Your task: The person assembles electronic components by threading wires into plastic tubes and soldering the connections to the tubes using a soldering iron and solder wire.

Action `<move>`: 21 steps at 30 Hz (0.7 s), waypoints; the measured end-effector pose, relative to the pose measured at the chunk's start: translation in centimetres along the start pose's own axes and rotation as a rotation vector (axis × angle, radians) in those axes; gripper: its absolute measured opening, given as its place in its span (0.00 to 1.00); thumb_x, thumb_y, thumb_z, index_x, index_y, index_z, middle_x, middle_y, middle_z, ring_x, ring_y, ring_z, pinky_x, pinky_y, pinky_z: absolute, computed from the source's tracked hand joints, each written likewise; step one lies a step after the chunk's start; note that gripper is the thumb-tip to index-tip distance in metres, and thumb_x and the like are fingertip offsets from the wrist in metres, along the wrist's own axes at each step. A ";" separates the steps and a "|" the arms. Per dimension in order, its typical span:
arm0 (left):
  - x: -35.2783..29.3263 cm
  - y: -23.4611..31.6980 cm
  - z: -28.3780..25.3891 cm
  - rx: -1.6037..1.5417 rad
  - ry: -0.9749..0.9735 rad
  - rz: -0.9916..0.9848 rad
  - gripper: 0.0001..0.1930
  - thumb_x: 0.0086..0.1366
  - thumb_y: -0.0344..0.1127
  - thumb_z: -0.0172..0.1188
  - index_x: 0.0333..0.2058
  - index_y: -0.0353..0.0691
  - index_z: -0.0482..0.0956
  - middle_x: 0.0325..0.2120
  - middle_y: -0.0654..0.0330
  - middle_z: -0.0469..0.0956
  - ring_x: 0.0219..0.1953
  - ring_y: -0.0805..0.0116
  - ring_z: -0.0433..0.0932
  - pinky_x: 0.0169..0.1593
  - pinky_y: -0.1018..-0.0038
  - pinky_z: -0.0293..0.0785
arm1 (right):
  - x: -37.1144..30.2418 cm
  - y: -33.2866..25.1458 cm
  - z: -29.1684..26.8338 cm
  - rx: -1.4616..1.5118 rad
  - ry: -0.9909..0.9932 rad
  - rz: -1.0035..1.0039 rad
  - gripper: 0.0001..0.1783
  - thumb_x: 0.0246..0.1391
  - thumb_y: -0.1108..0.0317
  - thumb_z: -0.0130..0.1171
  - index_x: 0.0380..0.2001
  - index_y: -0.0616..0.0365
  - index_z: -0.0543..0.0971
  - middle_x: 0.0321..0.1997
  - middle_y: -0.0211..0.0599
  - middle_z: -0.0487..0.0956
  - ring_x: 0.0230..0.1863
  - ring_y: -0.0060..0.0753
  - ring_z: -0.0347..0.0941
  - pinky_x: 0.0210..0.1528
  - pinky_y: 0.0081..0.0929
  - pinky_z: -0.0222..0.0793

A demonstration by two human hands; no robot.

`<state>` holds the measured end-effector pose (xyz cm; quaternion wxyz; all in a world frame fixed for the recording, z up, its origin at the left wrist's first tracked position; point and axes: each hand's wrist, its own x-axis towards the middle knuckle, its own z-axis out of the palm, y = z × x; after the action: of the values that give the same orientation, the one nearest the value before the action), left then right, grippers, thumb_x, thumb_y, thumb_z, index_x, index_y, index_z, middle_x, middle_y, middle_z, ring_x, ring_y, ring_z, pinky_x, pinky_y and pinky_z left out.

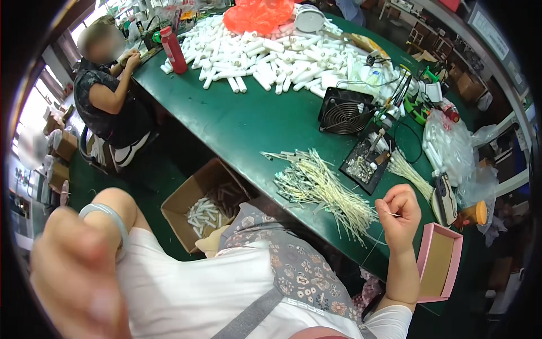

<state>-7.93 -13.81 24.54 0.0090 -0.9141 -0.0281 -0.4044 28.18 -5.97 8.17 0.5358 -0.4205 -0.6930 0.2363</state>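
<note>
Currently held: one thin pale wire [394, 214], pinched between thumb and forefinger of the right hand [402, 220], just beside a loose bundle of cream wire leads [333, 195] on the green table [226, 124]. Also present: left hand [79, 271], blurred near the lens, opening and any hold impossible to tell. Apparently far from done: bundle plentiful, white tubes [265, 59] heaped beyond, short pale pieces [203, 217] in the cardboard box [186, 195], finished count unclear.

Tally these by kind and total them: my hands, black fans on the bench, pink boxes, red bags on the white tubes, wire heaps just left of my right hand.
Hands (left, right): 2
Black fan: 1
Pink box: 1
Red bag: 1
Wire heap: 1
Total: 6
</note>
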 end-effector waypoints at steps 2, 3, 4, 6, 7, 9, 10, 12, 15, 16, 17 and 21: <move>-0.1 0.5 0.7 0.091 0.242 -0.041 0.20 0.46 0.60 0.61 0.36 0.58 0.79 0.39 0.73 0.76 0.42 0.78 0.73 0.46 0.75 0.68 | -0.3 0.4 -0.4 -0.047 0.005 0.018 0.18 0.34 0.80 0.62 0.13 0.56 0.61 0.22 0.33 0.68 0.20 0.21 0.58 0.20 0.17 0.50; -0.1 0.8 1.0 0.080 0.253 -0.040 0.20 0.47 0.59 0.61 0.36 0.58 0.78 0.39 0.73 0.76 0.41 0.78 0.73 0.46 0.75 0.68 | -0.3 0.5 -0.5 -0.070 -0.002 -0.022 0.18 0.34 0.80 0.62 0.13 0.56 0.61 0.21 0.33 0.68 0.20 0.21 0.58 0.20 0.17 0.51; -0.6 1.0 1.0 0.067 0.264 -0.039 0.20 0.47 0.59 0.60 0.37 0.58 0.78 0.39 0.73 0.76 0.41 0.79 0.72 0.45 0.75 0.68 | -0.3 0.6 -0.6 -0.094 -0.010 -0.059 0.18 0.34 0.80 0.62 0.13 0.56 0.61 0.21 0.32 0.68 0.20 0.21 0.58 0.20 0.18 0.51; -0.1 1.0 0.8 0.053 0.279 -0.041 0.20 0.48 0.57 0.60 0.38 0.57 0.77 0.39 0.74 0.75 0.40 0.79 0.72 0.44 0.76 0.67 | -0.2 0.1 -0.1 -0.079 -0.021 -0.072 0.18 0.35 0.80 0.62 0.13 0.56 0.61 0.21 0.32 0.67 0.20 0.21 0.58 0.20 0.17 0.51; -0.2 0.5 1.7 0.042 0.285 -0.043 0.19 0.48 0.57 0.59 0.38 0.57 0.77 0.38 0.74 0.75 0.40 0.79 0.72 0.43 0.76 0.67 | -0.2 0.0 0.0 -0.051 -0.033 -0.031 0.17 0.35 0.80 0.62 0.13 0.57 0.61 0.21 0.32 0.67 0.20 0.20 0.57 0.20 0.17 0.51; 0.5 -0.1 2.4 0.025 0.297 -0.050 0.19 0.49 0.56 0.59 0.39 0.57 0.76 0.38 0.74 0.75 0.39 0.79 0.72 0.42 0.77 0.66 | 0.0 0.3 0.1 -0.017 -0.056 -0.002 0.17 0.36 0.81 0.61 0.13 0.57 0.61 0.20 0.31 0.66 0.20 0.19 0.57 0.20 0.15 0.51; 1.0 -1.0 3.0 0.015 0.302 -0.055 0.19 0.50 0.55 0.59 0.40 0.57 0.76 0.38 0.74 0.74 0.39 0.79 0.71 0.42 0.78 0.66 | 0.2 0.4 0.1 -0.021 -0.057 -0.005 0.17 0.36 0.81 0.61 0.13 0.57 0.61 0.20 0.31 0.66 0.20 0.19 0.57 0.20 0.15 0.51; 2.1 -1.9 3.6 -0.015 0.308 -0.069 0.19 0.51 0.54 0.58 0.41 0.56 0.75 0.37 0.74 0.74 0.38 0.79 0.71 0.41 0.78 0.66 | 0.2 0.3 -0.2 -0.045 -0.036 0.022 0.17 0.36 0.81 0.62 0.13 0.57 0.61 0.20 0.32 0.66 0.19 0.19 0.57 0.20 0.16 0.51; 6.0 -6.4 5.2 -0.048 0.306 -0.079 0.19 0.52 0.52 0.57 0.42 0.56 0.74 0.37 0.75 0.74 0.37 0.80 0.70 0.39 0.79 0.65 | 0.3 0.1 -0.5 -0.036 -0.040 0.018 0.17 0.36 0.81 0.62 0.13 0.57 0.61 0.20 0.32 0.66 0.19 0.19 0.57 0.19 0.16 0.51; 6.3 -6.9 5.4 -0.063 0.304 -0.081 0.19 0.53 0.52 0.57 0.42 0.55 0.73 0.37 0.75 0.73 0.37 0.80 0.70 0.38 0.80 0.65 | 0.3 0.3 -0.4 -0.038 -0.033 0.018 0.17 0.36 0.81 0.62 0.13 0.57 0.61 0.20 0.32 0.66 0.19 0.19 0.57 0.19 0.16 0.51; 6.7 -7.0 6.1 -0.083 0.303 -0.081 0.19 0.53 0.51 0.56 0.43 0.55 0.73 0.36 0.75 0.73 0.36 0.80 0.70 0.38 0.80 0.65 | 0.3 0.5 -0.5 -0.042 -0.035 0.011 0.17 0.36 0.80 0.62 0.13 0.57 0.61 0.19 0.32 0.66 0.19 0.19 0.57 0.19 0.16 0.51; 5.6 -5.9 5.5 -0.161 0.306 -0.091 0.18 0.55 0.49 0.55 0.45 0.54 0.72 0.36 0.75 0.72 0.35 0.80 0.69 0.36 0.81 0.64 | 0.5 1.0 -0.4 -0.076 -0.044 0.039 0.17 0.36 0.80 0.62 0.13 0.57 0.61 0.19 0.32 0.67 0.19 0.19 0.58 0.19 0.16 0.51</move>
<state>-0.45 -7.48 24.95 -0.0782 -0.8376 -0.0354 -0.5395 28.91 -5.04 7.78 0.4995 -0.4488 -0.7047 0.2292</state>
